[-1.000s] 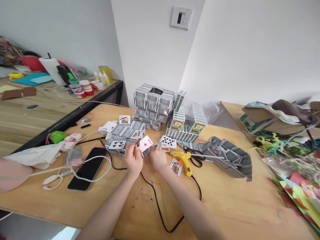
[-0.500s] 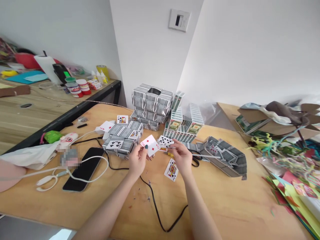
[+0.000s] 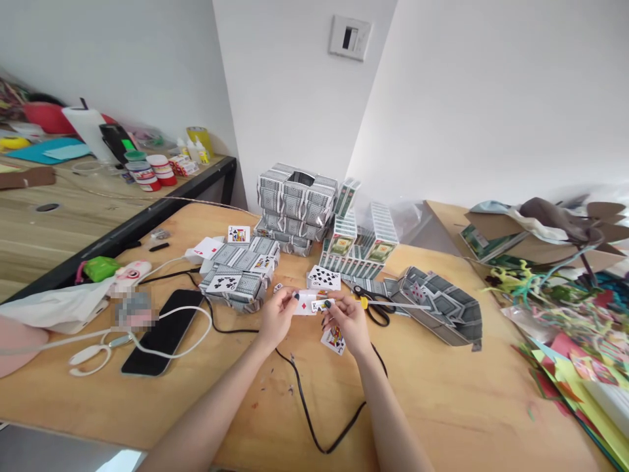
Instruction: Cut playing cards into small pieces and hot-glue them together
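My left hand (image 3: 278, 318) pinches a diamond playing card (image 3: 303, 305), held roughly level above the table. My right hand (image 3: 346, 321) is closed on a king card (image 3: 320, 305), whose end meets or overlaps the diamond card; most of the king is covered by the fingers. Just beyond my hands lies a black-suited number card (image 3: 324, 278). A jack card (image 3: 334, 339) rests partly under my right hand. To the right of that hand are black scissors (image 3: 378, 307) and a thin pale rod with a yellow end (image 3: 364, 302).
Card-built boxes (image 3: 295, 203) and a low card block (image 3: 238, 269) stand at the back and left. Stacked green-and-white card packs (image 3: 351, 262) sit behind. An open card-covered piece (image 3: 442, 305) lies right. A phone (image 3: 162, 334) and black cable (image 3: 299, 387) are nearer.
My right hand has come off the number card, which now lies flat, and holds the king beside the diamond card. My left hand has turned the diamond card level. The scissors show more fully.
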Action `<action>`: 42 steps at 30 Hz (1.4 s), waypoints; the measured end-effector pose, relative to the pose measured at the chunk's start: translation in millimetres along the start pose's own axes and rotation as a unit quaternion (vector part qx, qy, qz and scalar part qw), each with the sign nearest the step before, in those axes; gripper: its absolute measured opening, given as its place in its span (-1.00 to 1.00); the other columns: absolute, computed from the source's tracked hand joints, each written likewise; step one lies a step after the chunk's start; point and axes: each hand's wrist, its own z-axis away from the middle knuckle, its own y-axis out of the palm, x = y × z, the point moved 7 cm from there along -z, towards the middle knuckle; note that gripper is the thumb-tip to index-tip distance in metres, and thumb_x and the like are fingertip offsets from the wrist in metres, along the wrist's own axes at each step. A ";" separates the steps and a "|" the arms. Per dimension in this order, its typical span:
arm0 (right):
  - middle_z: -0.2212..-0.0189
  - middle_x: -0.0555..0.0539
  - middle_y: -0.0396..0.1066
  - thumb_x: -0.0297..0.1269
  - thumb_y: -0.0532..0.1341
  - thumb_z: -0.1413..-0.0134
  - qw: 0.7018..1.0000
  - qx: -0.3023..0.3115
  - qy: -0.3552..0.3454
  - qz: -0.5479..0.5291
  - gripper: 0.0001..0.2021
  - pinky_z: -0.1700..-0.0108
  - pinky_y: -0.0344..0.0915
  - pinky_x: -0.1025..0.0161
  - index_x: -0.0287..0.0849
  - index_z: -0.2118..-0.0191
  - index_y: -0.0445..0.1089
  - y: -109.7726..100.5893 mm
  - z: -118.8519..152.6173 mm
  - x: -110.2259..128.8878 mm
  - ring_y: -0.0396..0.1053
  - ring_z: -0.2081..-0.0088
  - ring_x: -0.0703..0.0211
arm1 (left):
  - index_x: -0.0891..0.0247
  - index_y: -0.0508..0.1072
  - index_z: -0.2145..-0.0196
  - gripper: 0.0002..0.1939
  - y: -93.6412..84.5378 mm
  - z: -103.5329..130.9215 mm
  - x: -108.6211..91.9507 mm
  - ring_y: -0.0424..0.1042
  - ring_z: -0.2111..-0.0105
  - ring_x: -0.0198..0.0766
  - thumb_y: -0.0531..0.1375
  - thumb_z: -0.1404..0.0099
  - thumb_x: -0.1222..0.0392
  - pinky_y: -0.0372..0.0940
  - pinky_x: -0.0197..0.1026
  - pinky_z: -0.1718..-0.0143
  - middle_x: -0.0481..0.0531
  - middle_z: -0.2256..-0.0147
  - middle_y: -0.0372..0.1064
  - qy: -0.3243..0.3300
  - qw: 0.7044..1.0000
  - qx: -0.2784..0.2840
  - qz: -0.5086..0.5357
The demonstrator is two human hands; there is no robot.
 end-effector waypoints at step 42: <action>0.63 0.07 0.24 -0.07 0.09 -0.07 0.970 -0.052 -0.152 0.184 -0.75 0.58 0.17 0.37 -0.17 0.36 0.23 8.8 12.3 -6.7 0.19 0.63 0.32 | 0.30 0.50 0.36 -0.76 16.1 0.3 8.0 0.43 0.35 -0.18 0.21 -0.03 0.12 0.32 -0.13 0.27 0.07 0.40 0.47 -0.066 0.988 0.142 -0.001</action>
